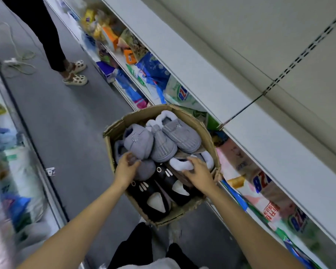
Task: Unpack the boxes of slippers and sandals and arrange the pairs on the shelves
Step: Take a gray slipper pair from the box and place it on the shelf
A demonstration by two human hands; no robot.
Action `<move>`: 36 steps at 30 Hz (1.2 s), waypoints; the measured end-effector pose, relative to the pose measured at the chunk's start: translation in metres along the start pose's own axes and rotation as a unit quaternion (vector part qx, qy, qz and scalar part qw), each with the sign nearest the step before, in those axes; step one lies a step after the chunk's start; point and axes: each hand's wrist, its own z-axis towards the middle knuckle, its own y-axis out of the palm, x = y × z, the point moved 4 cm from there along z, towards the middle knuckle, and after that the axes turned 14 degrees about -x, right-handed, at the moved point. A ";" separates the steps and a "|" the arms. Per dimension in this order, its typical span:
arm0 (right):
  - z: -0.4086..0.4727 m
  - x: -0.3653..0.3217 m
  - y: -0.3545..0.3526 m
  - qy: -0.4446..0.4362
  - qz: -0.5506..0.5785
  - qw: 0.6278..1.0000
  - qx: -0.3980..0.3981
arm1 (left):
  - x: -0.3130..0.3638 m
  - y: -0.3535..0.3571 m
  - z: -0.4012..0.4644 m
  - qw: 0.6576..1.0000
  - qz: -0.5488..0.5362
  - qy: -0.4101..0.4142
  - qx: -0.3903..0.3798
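An open cardboard box point(208, 133) stands on the floor against the shelving, full of plush slippers. Grey fleece-lined slippers point(180, 136) lie at its far side and black slippers with white ears point(163, 193) at its near side. My left hand point(126, 168) reaches in and curls its fingers round a grey slipper point(146, 168) at the box's left. My right hand point(197, 172) grips the white fleece cuff of another slipper point(179, 164) at the right.
White shelves point(250, 121) run diagonally on the right; the lower ones hold bagged goods. Another person's legs in sandals point(75, 73) stand in the grey aisle beyond the box. A cable and power strip point(12, 61) lie on the floor at far left.
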 end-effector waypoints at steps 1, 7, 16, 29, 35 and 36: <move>0.010 -0.005 0.004 0.007 -0.006 1.000 -0.001 | -0.001 -0.008 0.012 1.000 -0.017 -0.010 0.014; 0.058 -0.045 0.020 0.000 0.044 0.999 -0.007 | -0.013 -0.027 0.058 0.993 -0.088 -0.081 -0.018; 0.099 -0.088 0.031 -0.017 -0.076 0.994 0.076 | -0.021 -0.038 0.072 0.988 0.084 -0.110 -0.068; 0.119 -0.140 0.056 0.065 -0.025 0.998 -0.007 | -0.002 -0.041 0.076 0.986 -0.004 -0.061 -0.157; 0.072 -0.129 0.009 0.034 0.258 0.963 0.072 | 0.059 -0.043 0.050 0.977 0.124 0.098 -0.141; 0.061 -0.123 0.002 0.019 0.301 0.951 0.066 | 0.071 -0.042 0.047 0.968 0.162 0.130 -0.142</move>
